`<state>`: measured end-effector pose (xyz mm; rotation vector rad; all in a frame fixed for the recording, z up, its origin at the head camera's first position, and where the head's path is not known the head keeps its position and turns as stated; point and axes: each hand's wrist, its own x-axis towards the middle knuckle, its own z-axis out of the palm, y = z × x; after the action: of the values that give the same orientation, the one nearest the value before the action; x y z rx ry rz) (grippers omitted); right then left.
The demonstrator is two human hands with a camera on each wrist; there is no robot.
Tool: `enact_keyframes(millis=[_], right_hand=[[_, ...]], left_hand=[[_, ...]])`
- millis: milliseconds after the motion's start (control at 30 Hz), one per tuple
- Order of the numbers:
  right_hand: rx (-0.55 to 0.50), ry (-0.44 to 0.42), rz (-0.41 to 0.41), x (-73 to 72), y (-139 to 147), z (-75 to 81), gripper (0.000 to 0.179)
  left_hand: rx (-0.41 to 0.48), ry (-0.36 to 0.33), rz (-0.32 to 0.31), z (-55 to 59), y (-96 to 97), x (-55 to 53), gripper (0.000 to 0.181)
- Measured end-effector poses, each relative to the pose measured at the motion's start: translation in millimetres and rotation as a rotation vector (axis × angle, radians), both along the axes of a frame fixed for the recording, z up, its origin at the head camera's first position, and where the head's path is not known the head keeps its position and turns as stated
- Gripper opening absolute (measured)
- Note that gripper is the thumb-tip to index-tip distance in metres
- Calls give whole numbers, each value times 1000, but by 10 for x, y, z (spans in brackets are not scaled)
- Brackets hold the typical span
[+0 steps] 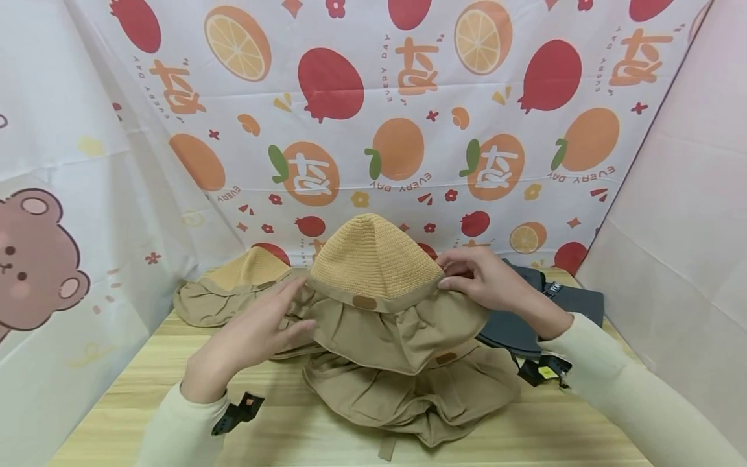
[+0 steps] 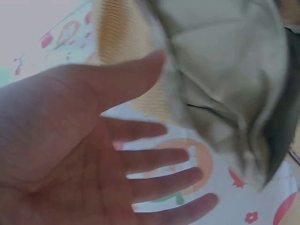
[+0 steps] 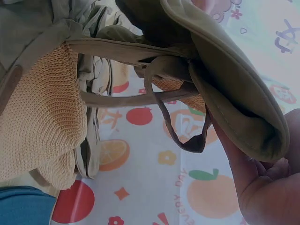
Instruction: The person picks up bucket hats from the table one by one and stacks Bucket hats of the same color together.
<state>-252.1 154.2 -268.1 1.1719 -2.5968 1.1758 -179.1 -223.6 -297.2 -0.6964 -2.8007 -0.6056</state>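
A sun hat with a yellow woven crown [image 1: 373, 263] and a pleated khaki brim [image 1: 403, 334] is upright over the table's middle. A small brown patch [image 1: 364, 302] sits on its band. My right hand [image 1: 489, 277] pinches the hat at the right side, by the band. In the right wrist view, folded brim fabric [image 3: 234, 79] and a thin strap loop [image 3: 164, 112] show beside this hand. My left hand [image 1: 251, 337] is at the hat's left side with fingers extended. The left wrist view shows its palm [image 2: 70, 145] spread, the thumb overlapping the hat.
Another khaki hat [image 1: 408, 402] lies on the wooden table [image 1: 280, 421] beneath the raised one. More yellow-and-khaki hats [image 1: 233, 282] lie at the back left. Dark hats [image 1: 510, 327] are at the right, behind my right forearm. Printed cloth walls [image 1: 397, 149] enclose the table.
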Motion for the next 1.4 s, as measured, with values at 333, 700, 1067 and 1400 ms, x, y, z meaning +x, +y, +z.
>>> enact_keyframes(millis=[333, 700, 1067, 1400], right_hand=[[-24, -114, -51, 129, 237, 31, 21], [20, -212, -150, 106, 565, -8, 12], [183, -260, -232, 34, 683, -123, 17], [280, -363, -192, -120, 760, -393, 18]], left_hand=[[132, 4, -8, -90, 120, -338, 48], [24, 77, -70, -87, 269, -348, 6], [20, -20, -79, -95, 371, -318, 42], [13, -62, -126, -272, 448, -385, 45]])
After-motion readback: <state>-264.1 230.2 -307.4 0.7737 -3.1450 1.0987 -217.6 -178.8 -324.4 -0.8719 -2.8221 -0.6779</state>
